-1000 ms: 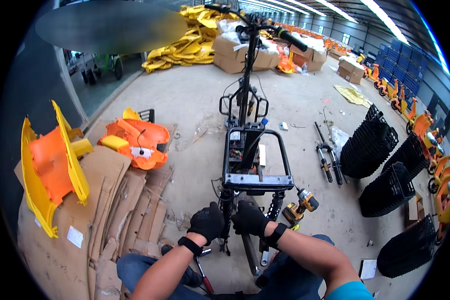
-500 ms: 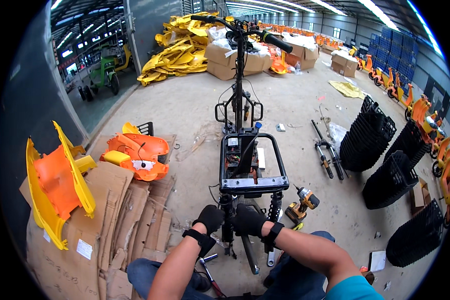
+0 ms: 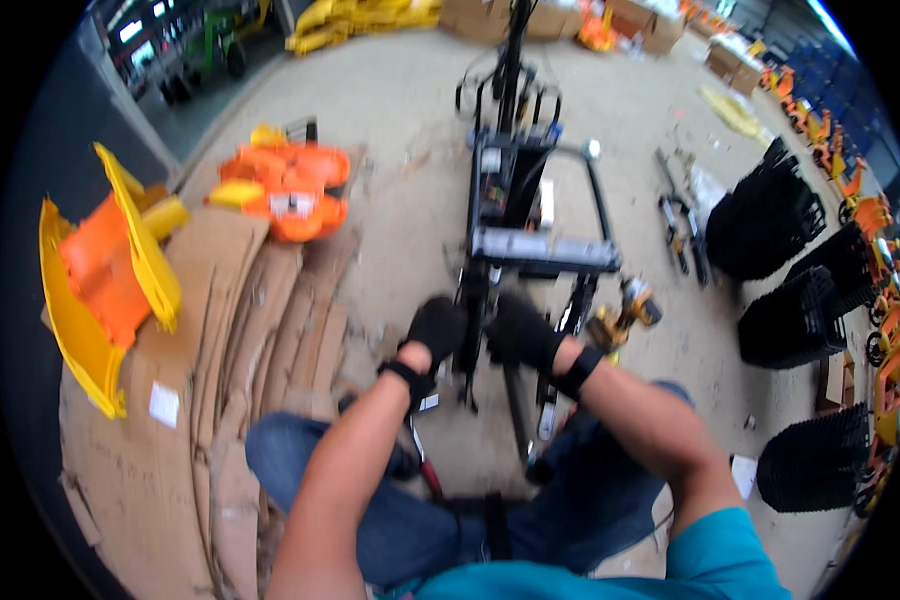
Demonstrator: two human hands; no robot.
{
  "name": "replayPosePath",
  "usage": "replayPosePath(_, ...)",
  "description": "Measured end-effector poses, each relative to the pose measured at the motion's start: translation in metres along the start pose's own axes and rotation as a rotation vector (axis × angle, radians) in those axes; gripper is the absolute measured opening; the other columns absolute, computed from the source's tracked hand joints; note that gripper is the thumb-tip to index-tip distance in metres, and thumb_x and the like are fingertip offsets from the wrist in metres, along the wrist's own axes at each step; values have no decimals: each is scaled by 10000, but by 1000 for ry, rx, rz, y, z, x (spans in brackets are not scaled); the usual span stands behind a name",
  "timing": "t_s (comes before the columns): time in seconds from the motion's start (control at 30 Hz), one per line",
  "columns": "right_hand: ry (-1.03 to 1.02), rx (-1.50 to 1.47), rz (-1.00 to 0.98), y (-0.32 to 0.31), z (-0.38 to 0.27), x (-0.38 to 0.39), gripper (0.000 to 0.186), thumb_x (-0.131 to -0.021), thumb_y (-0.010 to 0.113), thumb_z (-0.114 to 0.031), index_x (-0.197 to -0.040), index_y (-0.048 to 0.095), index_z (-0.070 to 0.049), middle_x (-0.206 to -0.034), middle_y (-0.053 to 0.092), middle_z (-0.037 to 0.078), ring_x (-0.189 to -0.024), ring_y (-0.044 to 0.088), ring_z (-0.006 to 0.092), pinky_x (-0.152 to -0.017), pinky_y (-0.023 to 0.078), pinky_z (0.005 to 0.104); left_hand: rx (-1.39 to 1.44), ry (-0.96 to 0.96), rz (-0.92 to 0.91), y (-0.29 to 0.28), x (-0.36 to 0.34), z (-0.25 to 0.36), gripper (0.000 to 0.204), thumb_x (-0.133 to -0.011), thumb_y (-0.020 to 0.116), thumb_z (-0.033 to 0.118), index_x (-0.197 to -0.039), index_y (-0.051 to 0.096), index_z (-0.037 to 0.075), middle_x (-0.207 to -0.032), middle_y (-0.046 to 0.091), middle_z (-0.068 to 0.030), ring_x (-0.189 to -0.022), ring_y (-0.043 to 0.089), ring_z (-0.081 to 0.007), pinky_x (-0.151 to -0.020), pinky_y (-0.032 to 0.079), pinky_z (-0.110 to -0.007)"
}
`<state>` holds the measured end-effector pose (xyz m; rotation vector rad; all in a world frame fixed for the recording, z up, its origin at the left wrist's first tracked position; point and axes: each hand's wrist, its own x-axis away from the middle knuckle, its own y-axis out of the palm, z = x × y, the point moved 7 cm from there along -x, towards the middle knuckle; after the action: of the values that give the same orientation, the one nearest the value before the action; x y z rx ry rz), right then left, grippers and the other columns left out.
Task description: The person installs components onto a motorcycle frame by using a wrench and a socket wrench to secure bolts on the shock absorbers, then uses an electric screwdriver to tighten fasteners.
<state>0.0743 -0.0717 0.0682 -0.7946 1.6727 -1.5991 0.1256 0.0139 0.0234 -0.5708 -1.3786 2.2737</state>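
A black scooter frame (image 3: 483,210) stands in front of me, its rear end with a silver crossbar (image 3: 545,249) nearest. My left hand (image 3: 438,328), in a black glove, is closed just left of the left shock absorber (image 3: 473,322). My right hand (image 3: 523,333), gloved too, is closed on that shock's right side, below the crossbar. Blur and the gloves hide what the fingers hold. A dark bar (image 3: 518,405) slants down beneath my right hand. The right shock absorber (image 3: 576,305) stands beyond that hand. A ratchet wrench (image 3: 427,465) lies by my left foot.
A yellow-black cordless drill (image 3: 625,316) stands right of the frame. Flattened cardboard (image 3: 155,480) carries yellow-orange body panels (image 3: 110,280) at left; an orange panel (image 3: 290,190) lies beyond. Stacked black baskets (image 3: 765,215) and a fork (image 3: 682,225) are at right.
My view has tipped downward, so the frame sits higher and slightly right, and its handlebar has left the picture. Both hands remain by the left shock absorber.
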Motion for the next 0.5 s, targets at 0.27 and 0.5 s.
replayPosePath(0.27,595,-946,14,18,31,25,189,-838,573,-66,-943,451,34,-701,563,127,-559,631,217,-481,538,342,416,-423,224,10,23,4,231,-864,494,223,-862,557,1,-808,605,-274,-802,579,-464,-688,455,-504)
replayPosePath(0.5,974,-1379,39,13,17,30,152,-836,557,-57,-944,464,-5,-741,543,90,-599,609,194,-511,539,333,478,-389,275,6,26,-9,248,-843,514,239,-842,578,-1,-813,613,-265,-801,587,-446,-693,461,-482)
